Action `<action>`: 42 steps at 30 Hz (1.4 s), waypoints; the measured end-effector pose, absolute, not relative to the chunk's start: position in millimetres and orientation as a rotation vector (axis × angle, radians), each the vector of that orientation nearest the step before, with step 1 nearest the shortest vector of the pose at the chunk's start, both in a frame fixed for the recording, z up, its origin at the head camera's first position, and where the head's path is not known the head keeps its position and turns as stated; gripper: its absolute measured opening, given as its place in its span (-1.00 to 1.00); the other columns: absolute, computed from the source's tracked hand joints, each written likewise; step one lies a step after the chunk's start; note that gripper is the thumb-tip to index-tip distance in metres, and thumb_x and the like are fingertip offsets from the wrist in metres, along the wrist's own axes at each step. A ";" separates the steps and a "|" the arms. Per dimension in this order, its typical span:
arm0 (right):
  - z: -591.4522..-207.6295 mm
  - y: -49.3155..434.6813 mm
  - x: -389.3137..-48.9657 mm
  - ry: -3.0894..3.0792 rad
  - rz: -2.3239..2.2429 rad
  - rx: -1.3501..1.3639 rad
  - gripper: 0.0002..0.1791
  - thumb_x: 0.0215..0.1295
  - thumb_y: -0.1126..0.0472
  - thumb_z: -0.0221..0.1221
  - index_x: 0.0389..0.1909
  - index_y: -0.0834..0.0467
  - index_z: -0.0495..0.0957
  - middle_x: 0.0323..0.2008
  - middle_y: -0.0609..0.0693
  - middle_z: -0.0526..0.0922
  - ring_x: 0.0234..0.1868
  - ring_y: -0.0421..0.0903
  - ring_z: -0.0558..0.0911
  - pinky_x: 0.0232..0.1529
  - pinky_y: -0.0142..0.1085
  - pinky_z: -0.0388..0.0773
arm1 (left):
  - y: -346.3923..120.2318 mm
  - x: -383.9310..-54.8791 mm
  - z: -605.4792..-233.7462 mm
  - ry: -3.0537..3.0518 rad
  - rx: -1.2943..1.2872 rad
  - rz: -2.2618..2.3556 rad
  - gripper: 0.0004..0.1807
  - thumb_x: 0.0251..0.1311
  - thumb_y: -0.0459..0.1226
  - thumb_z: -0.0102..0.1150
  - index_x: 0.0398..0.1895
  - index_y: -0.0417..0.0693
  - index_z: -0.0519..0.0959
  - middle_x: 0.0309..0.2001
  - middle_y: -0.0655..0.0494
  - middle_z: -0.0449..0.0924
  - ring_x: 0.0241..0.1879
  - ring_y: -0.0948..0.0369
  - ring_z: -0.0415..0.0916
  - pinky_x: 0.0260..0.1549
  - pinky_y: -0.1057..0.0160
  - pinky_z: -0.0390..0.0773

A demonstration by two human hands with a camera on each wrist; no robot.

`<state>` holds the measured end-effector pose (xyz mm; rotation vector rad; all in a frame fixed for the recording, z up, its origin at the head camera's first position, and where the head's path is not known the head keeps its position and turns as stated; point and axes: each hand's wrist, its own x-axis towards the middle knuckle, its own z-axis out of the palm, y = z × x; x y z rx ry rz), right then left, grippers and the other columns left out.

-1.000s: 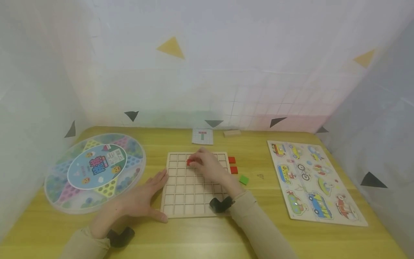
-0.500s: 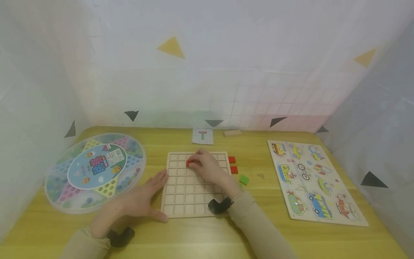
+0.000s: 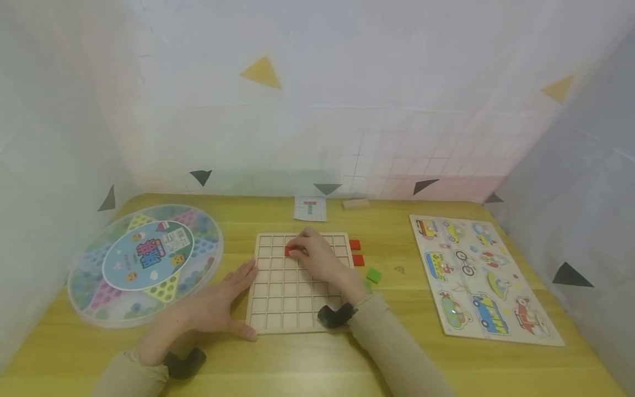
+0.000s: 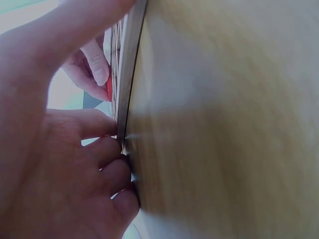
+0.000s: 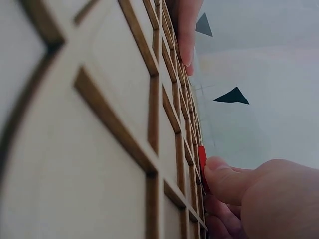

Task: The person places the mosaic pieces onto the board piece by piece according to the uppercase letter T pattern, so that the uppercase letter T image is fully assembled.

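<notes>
A square wooden grid board point(image 3: 283, 306) lies in the middle of the table. My right hand point(image 3: 319, 256) is over its upper part, with thumb and fingers pinching a small red square tile point(image 3: 288, 251). In the right wrist view, the red tile point(image 5: 202, 164) sits against the grid beneath the thumb; how deep it lies in its cell I cannot tell. Spread along the board's left side, my left hand point(image 3: 215, 306) touches the edge with its fingertips, its thumb at the near left corner. The left wrist view shows those fingers point(image 4: 117, 174) against the board's side.
Two red tiles point(image 3: 358, 260) and two green tiles point(image 3: 373, 275) lie right of the board. Behind it are a card with a T pattern point(image 3: 310, 209) and a wooden block point(image 3: 356, 204). A round board game point(image 3: 146, 256) is at left, a vehicle puzzle point(image 3: 466, 298) at right.
The right hand and red tile have shifted very slightly toward the near side. More of a green tile shows beside the right wrist. The left hand has stayed still.
</notes>
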<state>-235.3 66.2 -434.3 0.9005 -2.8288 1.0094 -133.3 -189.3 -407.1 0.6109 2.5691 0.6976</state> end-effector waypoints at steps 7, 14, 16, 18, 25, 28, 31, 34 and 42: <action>-433.5 66.3 -234.0 -2.836 1.029 0.888 -0.76 0.41 0.17 0.21 0.02 0.11 0.68 -0.16 -0.03 0.52 -0.14 -0.12 0.54 -0.12 -0.29 0.56 | -189.1 -133.3 -406.8 2.568 0.605 0.695 0.42 -0.18 0.35 0.42 0.62 -0.08 -0.14 0.63 -0.08 -0.38 0.53 -0.33 -0.23 0.45 -0.30 -0.02; -434.3 66.3 -234.3 -2.853 1.050 0.872 -0.75 0.41 0.17 0.22 0.03 0.11 0.68 -0.13 -0.03 0.52 -0.10 -0.11 0.56 -0.06 -0.27 0.58 | -188.8 -132.9 -406.4 2.568 0.599 0.697 0.43 -0.19 0.35 0.43 0.62 -0.08 -0.14 0.63 -0.07 -0.38 0.53 -0.32 -0.23 0.46 -0.30 -0.03; -434.8 66.1 -234.5 -2.850 1.054 0.871 -0.75 0.41 0.17 0.22 0.03 0.11 0.68 -0.13 -0.03 0.52 -0.08 -0.10 0.56 -0.05 -0.27 0.58 | -188.9 -132.8 -406.5 2.568 0.597 0.698 0.42 -0.19 0.34 0.43 0.62 -0.08 -0.14 0.63 -0.07 -0.38 0.53 -0.32 -0.23 0.46 -0.30 -0.03; -435.1 65.9 -234.7 -2.846 1.055 0.873 -0.76 0.41 0.17 0.21 0.03 0.11 0.68 -0.13 -0.03 0.52 -0.08 -0.10 0.57 -0.04 -0.27 0.59 | -189.0 -132.7 -406.5 2.566 0.596 0.700 0.42 -0.18 0.34 0.43 0.62 -0.08 -0.15 0.63 -0.07 -0.38 0.53 -0.32 -0.24 0.46 -0.30 -0.03; -434.5 65.6 -234.1 -2.826 1.061 0.869 -0.75 0.39 0.18 0.23 0.03 0.11 0.68 -0.17 -0.03 0.51 -0.11 -0.11 0.55 -0.07 -0.28 0.58 | -188.9 -133.1 -406.3 2.564 0.601 0.702 0.41 -0.17 0.34 0.42 0.62 -0.09 -0.14 0.63 -0.08 -0.38 0.53 -0.31 -0.24 0.46 -0.29 -0.03; -435.6 65.5 -234.6 -2.821 1.056 0.870 -0.75 0.39 0.19 0.24 0.03 0.11 0.68 -0.17 -0.02 0.50 -0.12 -0.11 0.54 -0.08 -0.28 0.57 | -188.6 -133.3 -406.2 2.565 0.598 0.697 0.42 -0.18 0.34 0.42 0.62 -0.08 -0.15 0.63 -0.09 -0.38 0.53 -0.32 -0.23 0.46 -0.29 -0.02; -437.3 65.7 -235.1 -2.818 1.052 0.870 -0.75 0.39 0.19 0.24 0.03 0.11 0.68 -0.17 -0.02 0.50 -0.11 -0.12 0.54 -0.09 -0.29 0.57 | -188.1 -133.3 -405.7 2.565 0.592 0.696 0.43 -0.19 0.34 0.43 0.62 -0.09 -0.15 0.63 -0.09 -0.38 0.52 -0.34 -0.23 0.45 -0.30 -0.02; -438.1 65.9 -235.3 -2.820 1.057 0.870 -0.75 0.39 0.20 0.23 0.04 0.11 0.68 -0.17 -0.02 0.49 -0.11 -0.11 0.54 -0.07 -0.29 0.57 | -187.9 -133.2 -405.4 2.564 0.589 0.698 0.43 -0.19 0.34 0.43 0.62 -0.09 -0.15 0.63 -0.09 -0.38 0.52 -0.34 -0.23 0.45 -0.30 -0.03; -437.1 65.8 -234.7 -2.817 1.091 0.878 -0.74 0.40 0.23 0.22 0.05 0.14 0.67 -0.16 0.01 0.49 -0.10 -0.09 0.54 -0.03 -0.25 0.60 | -188.1 -133.4 -405.8 2.564 0.584 0.690 0.42 -0.19 0.34 0.43 0.62 -0.07 -0.15 0.63 -0.07 -0.38 0.53 -0.32 -0.23 0.46 -0.30 -0.02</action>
